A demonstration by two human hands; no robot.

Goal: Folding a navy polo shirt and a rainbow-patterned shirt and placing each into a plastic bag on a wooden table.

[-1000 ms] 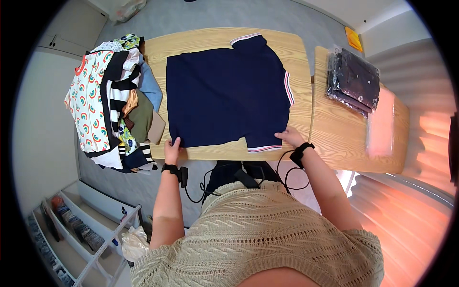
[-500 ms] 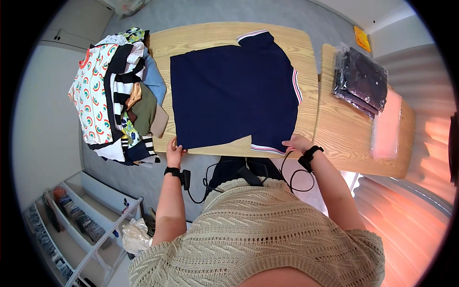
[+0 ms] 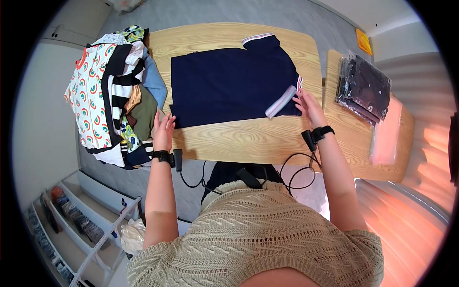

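Note:
A navy short-sleeved shirt [image 3: 224, 81] with striped cuffs and collar lies on the wooden table [image 3: 229, 138], its collar to the right. Its near side is folded over toward the far side, and the near sleeve's striped cuff [image 3: 281, 102] now slants across the fabric, a little blurred. At the hem's near left corner is my left hand [image 3: 164, 130], open with the fingers spread. My right hand [image 3: 311, 109] is beside the collar and the folded sleeve, its fingers apart and holding nothing that I can see. Both wrists wear black straps with a small device and cable.
A tall heap of clothes [image 3: 95, 95] rests at the table's left end. On a second table to the right are dark garments in clear bags [image 3: 366, 88] and a stack of clear plastic sleeves [image 3: 387, 136]. A white rack [image 3: 91, 215] stands at lower left. Cables [image 3: 299, 179] hang near my waist.
The shirt's near edge and sleeve have been turned over away from me, so the shirt is narrower. Both hands moved farther from my body and let go of the fabric.

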